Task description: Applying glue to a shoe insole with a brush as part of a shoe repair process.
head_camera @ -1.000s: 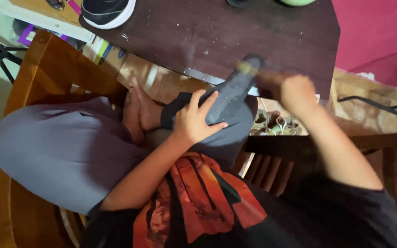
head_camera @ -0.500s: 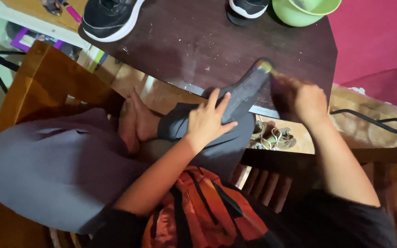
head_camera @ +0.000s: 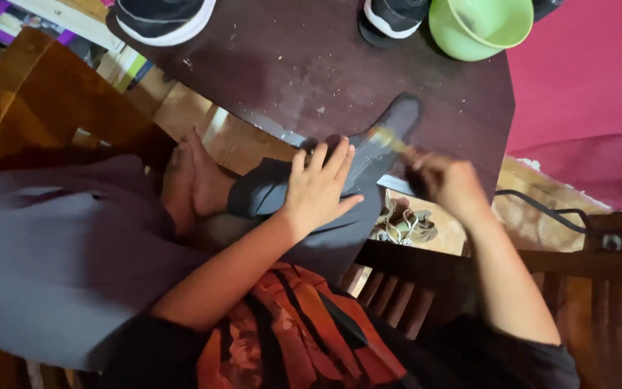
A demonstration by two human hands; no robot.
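left hand (head_camera: pixel 317 193): fingers spread flat and pressed on the dark grey shoe insole (head_camera: pixel 368 162); open, nothing gripped.
right hand (head_camera: pixel 446 181): closed round a small brush (head_camera: pixel 389 140); motion-blurred, pale bristle end seen over the insole, handle hidden in the fist.
insole location: laid slanted across the near edge of the bench (head_camera: pixel 311 65), toe end on the dark top, heel end hanging off over the lap; pinned under the left hand.
packages/labels: flat purple-edged packet (head_camera: pixel 10 23) seen at far upper left, beside the chair, partly cut by the frame; yellow-green flat items (head_camera: pixel 134 66) glimpsed below the bench edge, kind cannot be told.
containers: light green plastic bowl (head_camera: pixel 482 27) on the far right of the bench, upright, a dark smear seen inside; other contents cannot be told.
shoes: black sneaker with white sole (head_camera: pixel 165 16) at the bench's far left edge; second black-and-white sneaker (head_camera: pixel 394 16) just beside the bowl, touching or nearly so.
bench surface: dark brown, speckled with pale crumbs and scratches.
below bench: tangled pale laces or cord (head_camera: pixel 404 225) on the tiled floor, under the right wrist.
seating: wooden chair (head_camera: pixel 44 108) at left; bare foot (head_camera: pixel 199 180) tucked on grey trousers (head_camera: pixel 52 252).
clothing: black top with orange-red print (head_camera: pixel 304 338).
backdrop: pink-red cloth (head_camera: pixel 584 108) at right.
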